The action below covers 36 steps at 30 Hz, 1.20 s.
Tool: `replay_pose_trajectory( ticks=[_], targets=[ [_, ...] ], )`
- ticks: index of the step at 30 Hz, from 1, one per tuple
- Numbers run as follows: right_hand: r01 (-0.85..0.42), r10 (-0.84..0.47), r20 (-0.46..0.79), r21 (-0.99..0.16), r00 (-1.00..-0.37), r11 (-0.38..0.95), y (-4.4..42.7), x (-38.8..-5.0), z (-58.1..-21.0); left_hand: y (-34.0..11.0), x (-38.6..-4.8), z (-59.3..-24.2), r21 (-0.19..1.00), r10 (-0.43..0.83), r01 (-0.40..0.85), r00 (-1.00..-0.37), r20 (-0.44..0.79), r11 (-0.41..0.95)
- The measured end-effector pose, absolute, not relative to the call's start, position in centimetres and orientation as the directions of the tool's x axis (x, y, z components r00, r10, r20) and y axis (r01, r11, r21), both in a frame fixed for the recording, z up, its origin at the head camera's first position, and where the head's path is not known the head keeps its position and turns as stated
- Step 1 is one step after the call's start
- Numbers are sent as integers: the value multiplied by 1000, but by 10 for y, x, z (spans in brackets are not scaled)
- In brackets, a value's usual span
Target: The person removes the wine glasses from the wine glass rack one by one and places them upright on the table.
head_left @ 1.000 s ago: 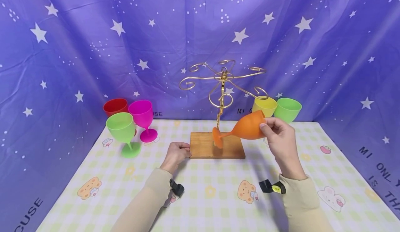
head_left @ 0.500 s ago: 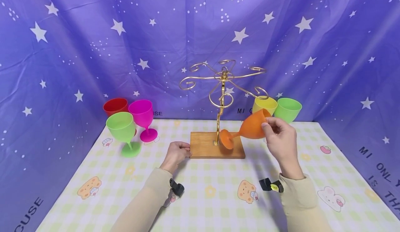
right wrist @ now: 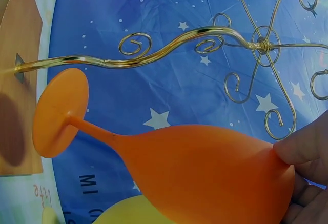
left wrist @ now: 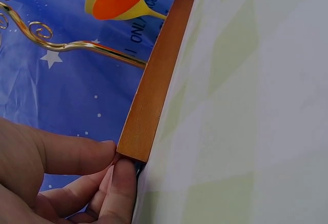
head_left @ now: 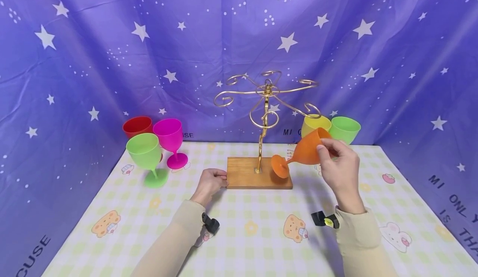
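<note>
My right hand (head_left: 340,171) pinches an orange goblet (head_left: 308,147) by the rim of its bowl. The goblet is tilted, its foot pointing left and down over the right part of a wooden base (head_left: 242,173). From that base rises a gold metal stand (head_left: 266,117) with several curled wire arms, all bare. My left hand (head_left: 210,184) grips the base's left edge between thumb and fingers; the left wrist view shows the thumb (left wrist: 82,155) against the upper edge of the wood. In the right wrist view the goblet's foot (right wrist: 60,114) is apart from the gold post.
Red (head_left: 137,126), magenta (head_left: 169,135) and green (head_left: 143,150) goblets stand at the left. At the back right are a yellow goblet (head_left: 313,122) and another green goblet (head_left: 345,129), partly hidden by the orange one and my hand. A starry blue curtain (head_left: 239,32) surrounds the table.
My right hand has shifted right with the orange goblet, whose foot has swung from in front of the post to the base's right side. The left hand and the stand stay put.
</note>
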State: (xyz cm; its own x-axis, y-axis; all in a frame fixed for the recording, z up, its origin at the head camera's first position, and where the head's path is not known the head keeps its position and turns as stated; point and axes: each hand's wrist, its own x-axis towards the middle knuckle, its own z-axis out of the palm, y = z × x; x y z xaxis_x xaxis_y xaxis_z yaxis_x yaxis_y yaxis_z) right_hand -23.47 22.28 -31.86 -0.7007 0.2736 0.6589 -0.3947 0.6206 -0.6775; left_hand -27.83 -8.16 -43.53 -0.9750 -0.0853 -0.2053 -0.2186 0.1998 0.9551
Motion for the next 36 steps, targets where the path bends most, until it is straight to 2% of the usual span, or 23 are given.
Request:
replay_pose_trajectory(
  ticks=[5,13,20,27,36],
  targets=[
    [-410,254,696,-635,-672,655,225,-236,-320,-82,-278,-434,954,-78,-211,-977,-199,212],
    [-483,155,814,-473,-561,737,232,-244,-328,-83,-279,-434,954,-72,-200,-979,-188,223],
    [-489,57,850,-355,-524,797,240,-249,-329,-83,-278,-434,953,-69,-205,-978,-194,221],
    [-445,-21,849,-256,-529,858,253,-255,-328,-83,-279,-434,953,-68,-205,-979,-194,224],
    [-380,-66,807,-202,-587,903,267,-266,-334,-83,-279,-435,955,-70,-203,-979,-192,215]
  ],
)
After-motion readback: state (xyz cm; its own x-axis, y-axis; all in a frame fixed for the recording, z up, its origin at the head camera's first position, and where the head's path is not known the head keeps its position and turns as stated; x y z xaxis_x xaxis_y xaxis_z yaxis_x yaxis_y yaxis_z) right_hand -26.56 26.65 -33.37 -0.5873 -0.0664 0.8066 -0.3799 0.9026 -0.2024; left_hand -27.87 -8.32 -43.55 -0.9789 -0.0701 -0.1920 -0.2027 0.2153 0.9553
